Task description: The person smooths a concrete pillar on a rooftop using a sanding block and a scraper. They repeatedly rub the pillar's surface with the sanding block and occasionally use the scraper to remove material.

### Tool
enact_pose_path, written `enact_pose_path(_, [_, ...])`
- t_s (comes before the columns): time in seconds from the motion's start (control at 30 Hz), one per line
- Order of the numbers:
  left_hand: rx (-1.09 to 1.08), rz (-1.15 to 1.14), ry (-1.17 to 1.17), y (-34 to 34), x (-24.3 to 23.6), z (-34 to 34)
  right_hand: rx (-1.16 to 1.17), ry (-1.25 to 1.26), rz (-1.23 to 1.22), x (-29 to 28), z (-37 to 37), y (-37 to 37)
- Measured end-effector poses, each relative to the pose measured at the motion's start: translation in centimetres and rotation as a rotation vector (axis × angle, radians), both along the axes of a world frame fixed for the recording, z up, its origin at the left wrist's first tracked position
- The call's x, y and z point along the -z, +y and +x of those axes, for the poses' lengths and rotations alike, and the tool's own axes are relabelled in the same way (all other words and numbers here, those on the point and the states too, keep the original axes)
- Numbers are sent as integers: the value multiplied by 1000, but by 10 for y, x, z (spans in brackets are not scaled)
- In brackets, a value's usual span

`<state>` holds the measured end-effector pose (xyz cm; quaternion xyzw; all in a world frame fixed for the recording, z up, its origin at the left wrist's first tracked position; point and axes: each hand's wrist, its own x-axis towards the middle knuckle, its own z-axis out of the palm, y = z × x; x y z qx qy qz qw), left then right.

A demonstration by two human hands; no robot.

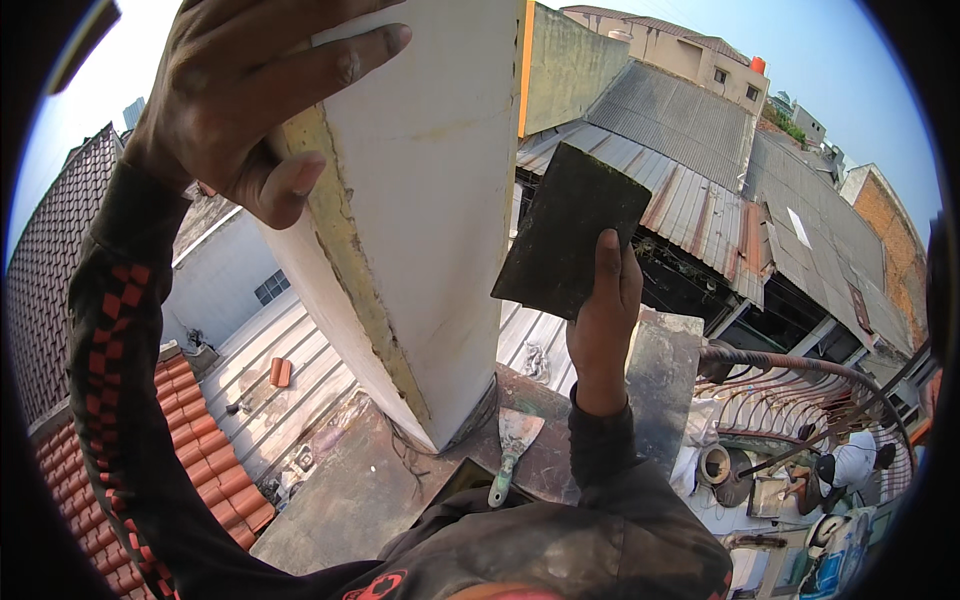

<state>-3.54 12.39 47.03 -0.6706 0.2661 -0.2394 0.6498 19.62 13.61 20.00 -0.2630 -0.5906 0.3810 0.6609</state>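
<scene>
A white square column (pixel 420 200) stands in front of me, with a rough yellowish strip down its corner edge. My left hand (pixel 235 100) is raised at the upper part of that corner, its fingers spread across the column's face and the thumb apart. To the right of the column, my right hand (pixel 607 330) grips a dark, flat rectangular sheet (pixel 575 230), thumb on the near face and fingers hidden behind. The sheet looks matte and is held tilted; I cannot tell its material. At the column's foot lies a putty knife (pixel 512 450) with a pale green handle and a smeared blade.
The column rises from a stained concrete ledge (pixel 330 515). Lower left are red roof tiles (pixel 195 430) and pale corrugated roofing (pixel 290 370). At lower right, beyond a curved metal railing (pixel 800 365), a person in a white top (pixel 855 460) crouches among pots and buckets.
</scene>
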Motion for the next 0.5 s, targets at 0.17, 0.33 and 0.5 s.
enact_pose_path(0.17, [-276, -129, -110, -47, 15, -20, 336, 20, 228, -15, 6, -5])
enact_pose_path(0.33, [-895, -207, -186, -116, 19, -23, 510, -87, 812, -35, -50, 0])
enact_pose_path(0.5, [-956, -189, -230, -118, 27, -29, 162, -117, 708, -21, -120, -25])
